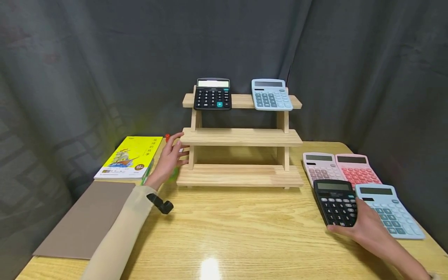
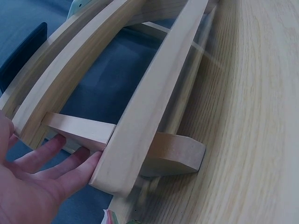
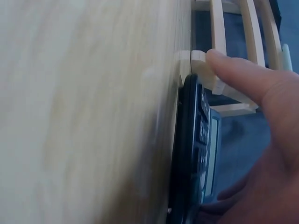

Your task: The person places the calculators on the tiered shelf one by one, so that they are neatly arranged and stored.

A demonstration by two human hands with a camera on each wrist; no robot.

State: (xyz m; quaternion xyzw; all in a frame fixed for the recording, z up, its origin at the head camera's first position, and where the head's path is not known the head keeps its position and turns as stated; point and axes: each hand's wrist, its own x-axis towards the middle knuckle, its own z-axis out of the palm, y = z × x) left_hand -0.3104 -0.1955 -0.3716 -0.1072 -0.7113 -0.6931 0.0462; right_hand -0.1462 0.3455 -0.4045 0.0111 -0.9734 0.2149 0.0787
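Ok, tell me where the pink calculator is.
In the head view the pink calculator lies on the table at the right, beside a paler one, behind the black calculator that the right hand grips.

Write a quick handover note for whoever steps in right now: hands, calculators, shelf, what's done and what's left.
Left hand: open, fingers resting against the left side of the three-tier wooden shelf.
Right hand: gripping the black calculator on the table.
Done: a black calculator and a light blue calculator sit on the top tier.
Left: middle and bottom tiers hold nothing; the white calculator, pink calculator and second light blue calculator lie on the table at right.
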